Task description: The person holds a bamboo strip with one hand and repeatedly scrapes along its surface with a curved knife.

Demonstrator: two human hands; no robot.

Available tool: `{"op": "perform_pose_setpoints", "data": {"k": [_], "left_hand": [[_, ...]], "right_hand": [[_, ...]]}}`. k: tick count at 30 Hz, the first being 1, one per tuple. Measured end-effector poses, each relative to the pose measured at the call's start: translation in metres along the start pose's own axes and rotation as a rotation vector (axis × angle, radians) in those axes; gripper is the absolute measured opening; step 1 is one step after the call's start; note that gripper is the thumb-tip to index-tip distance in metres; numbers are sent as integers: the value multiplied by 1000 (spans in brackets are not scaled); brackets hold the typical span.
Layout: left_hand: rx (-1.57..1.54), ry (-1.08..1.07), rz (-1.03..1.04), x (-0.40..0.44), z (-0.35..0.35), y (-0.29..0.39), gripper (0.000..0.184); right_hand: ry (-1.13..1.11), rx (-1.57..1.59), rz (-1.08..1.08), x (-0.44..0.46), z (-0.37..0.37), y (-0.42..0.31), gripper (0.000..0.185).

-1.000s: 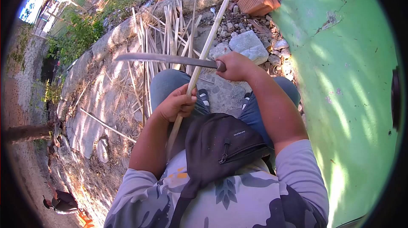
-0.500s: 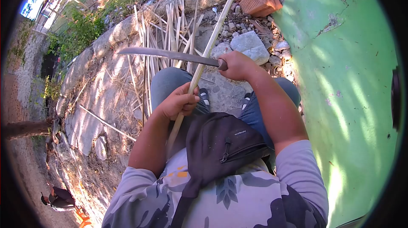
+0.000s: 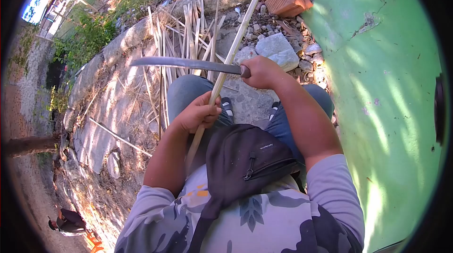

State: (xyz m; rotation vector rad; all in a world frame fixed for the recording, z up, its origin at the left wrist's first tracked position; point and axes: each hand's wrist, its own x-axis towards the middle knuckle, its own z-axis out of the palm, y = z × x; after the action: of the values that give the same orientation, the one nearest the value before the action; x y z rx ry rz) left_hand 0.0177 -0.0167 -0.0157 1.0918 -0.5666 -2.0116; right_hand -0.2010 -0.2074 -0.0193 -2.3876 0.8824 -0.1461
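Observation:
My left hand [image 3: 202,113] is closed around a long pale strip, likely bamboo or wood [image 3: 239,35], which slants from my lap up to the far right. In my right hand [image 3: 263,72] is the handle of a machete [image 3: 188,62]. Its long, slightly curved blade points left and lies across the strip, above my left hand. The blade appears to touch the strip, though its edge contact is hard to make out. A black sling bag [image 3: 250,154] rests on my front, between my arms.
Several pale strips [image 3: 191,31] lie piled on the ground ahead. Orange roof tiles [image 3: 288,1] and a pale stone block [image 3: 277,51] sit at the far right, beside a green wall [image 3: 387,88]. One thin stick [image 3: 120,137] lies at the left. A person [image 3: 68,222] is at the lower left.
The machete has shifted very slightly left along with my right hand. My left hand and the strip look almost unmoved.

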Motion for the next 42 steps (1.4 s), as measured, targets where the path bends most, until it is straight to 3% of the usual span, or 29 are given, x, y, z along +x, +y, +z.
{"op": "perform_pose_setpoints", "data": {"k": [2,5,11,14,17,20,23,29,32,35,38,42], "left_hand": [[47,12,-1,0,1,1,30],[93,18,-4,0,3,-1,30],[45,-8,-5,-1,-3,-2,30],[22,-26,0,2,-1,0,29],[63,-17,-4,2,-1,2,29],[113,13,-14,3,2,-1,28],[93,11,-21,3,1,1,27],[0,-28,-1,1,-2,-2,27],[19,-28,8,3,0,2,28],[41,-9,3,0,2,-3,28],[61,8,10,4,-2,0,28],[17,-10,-1,1,0,5,25]], "right_hand": [[21,-107,-28,-1,0,0,19],[-22,69,151,9,-3,25,18],[64,69,37,6,4,21,17],[-17,94,-24,0,1,1,17],[-14,-110,-62,0,-1,-1,17],[57,94,102,11,5,35,18],[26,120,115,11,13,40,18],[74,95,-76,1,8,17,21],[43,-97,-83,-2,7,4,21],[127,-79,-29,6,5,26,22],[-20,171,160,13,9,37,20],[82,30,76,4,-4,20,19]]}}
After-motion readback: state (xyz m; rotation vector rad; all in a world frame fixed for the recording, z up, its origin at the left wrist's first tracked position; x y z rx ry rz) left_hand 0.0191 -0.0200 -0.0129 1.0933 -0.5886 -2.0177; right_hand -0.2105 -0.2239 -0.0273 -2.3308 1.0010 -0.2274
